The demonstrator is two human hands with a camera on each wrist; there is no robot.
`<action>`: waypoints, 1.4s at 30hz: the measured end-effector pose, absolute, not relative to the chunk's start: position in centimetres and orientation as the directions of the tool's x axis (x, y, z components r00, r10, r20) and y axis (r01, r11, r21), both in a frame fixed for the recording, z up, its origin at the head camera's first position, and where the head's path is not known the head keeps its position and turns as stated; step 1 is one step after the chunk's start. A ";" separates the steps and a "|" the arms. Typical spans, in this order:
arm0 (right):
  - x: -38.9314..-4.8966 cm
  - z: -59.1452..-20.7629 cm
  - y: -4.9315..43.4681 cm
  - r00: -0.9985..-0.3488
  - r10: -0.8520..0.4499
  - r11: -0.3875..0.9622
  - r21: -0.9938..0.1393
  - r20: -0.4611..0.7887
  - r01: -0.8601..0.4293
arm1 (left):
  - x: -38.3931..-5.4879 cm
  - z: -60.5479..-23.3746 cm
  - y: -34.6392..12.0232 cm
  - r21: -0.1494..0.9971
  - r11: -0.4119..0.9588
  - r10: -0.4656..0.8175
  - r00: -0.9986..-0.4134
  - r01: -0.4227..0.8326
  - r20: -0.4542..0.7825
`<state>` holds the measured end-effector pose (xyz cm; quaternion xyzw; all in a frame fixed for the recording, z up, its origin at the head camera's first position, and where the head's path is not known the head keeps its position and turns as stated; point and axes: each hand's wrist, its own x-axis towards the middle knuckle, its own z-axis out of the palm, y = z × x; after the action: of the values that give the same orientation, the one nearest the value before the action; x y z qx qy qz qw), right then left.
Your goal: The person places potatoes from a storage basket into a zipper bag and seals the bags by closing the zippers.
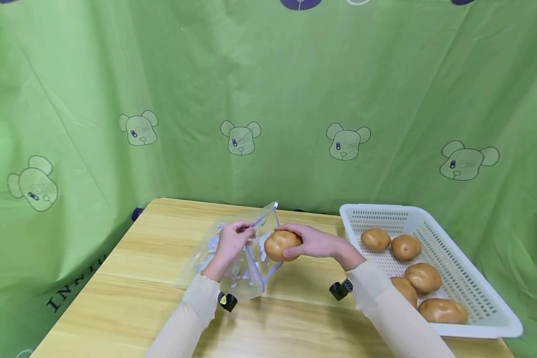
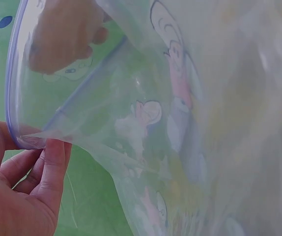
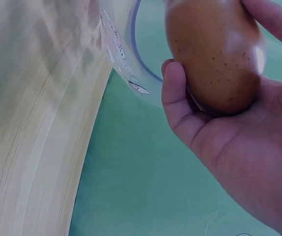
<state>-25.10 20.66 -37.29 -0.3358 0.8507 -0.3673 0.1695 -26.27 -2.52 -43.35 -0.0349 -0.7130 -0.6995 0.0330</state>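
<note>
a smooth, speckled, oval potato [image 1: 277, 246] is gripped in the right hand [image 1: 312, 241], at the mouth of a thin, clear plastic bag [image 1: 238, 286] whose bluish rim [image 1: 254, 268] the left hand [image 1: 232, 240] pinches above the wood-grained bench [image 1: 130, 283].

Head view, lower right: the sleeve [image 1: 394, 313] hides part of the basket [image 1: 454, 268] and one potato [image 1: 404, 289]; the tabletop [image 1: 130, 288] runs off the bottom edge. Left wrist view: the bag [image 2: 146, 132] is cut off at right; held potato [image 2: 62, 39], upper left, indistinct through it. Right wrist view: right grip [image 3: 249, 152] cut off at right.
</note>
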 end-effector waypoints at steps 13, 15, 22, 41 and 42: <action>-25.1 -37.8 20.2 -0.706 -0.708 0.528 -0.676 -0.017 -0.514 | -26.6 -43.3 -2.3 0.993 0.022 0.009 -0.993 0.115 0.115; -25.1 -37.8 20.1 -0.706 -0.708 0.534 -0.662 -0.010 -0.526 | -26.6 -43.3 -2.3 0.993 0.021 0.009 -0.993 0.116 0.116; -25.3 -38.1 19.8 -0.729 -0.685 0.554 -0.649 0.001 -0.521 | -26.6 -43.1 -2.2 0.993 0.014 0.007 -0.993 0.116 0.116; -25.2 -38.8 19.1 -0.700 -0.706 0.540 -0.555 0.109 -0.632 | -26.5 -41.9 -1.5 0.994 0.024 0.030 -0.994 0.104 0.103; -25.2 -38.8 19.1 -0.696 -0.710 0.536 -0.558 0.109 -0.634 | -26.5 -41.9 -1.5 0.994 0.021 0.028 -0.994 0.103 0.103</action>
<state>-25.22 19.07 -38.79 -0.3843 0.8738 -0.2907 0.0653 -26.48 -1.47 -41.87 -0.0460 -0.7139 -0.6982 0.0270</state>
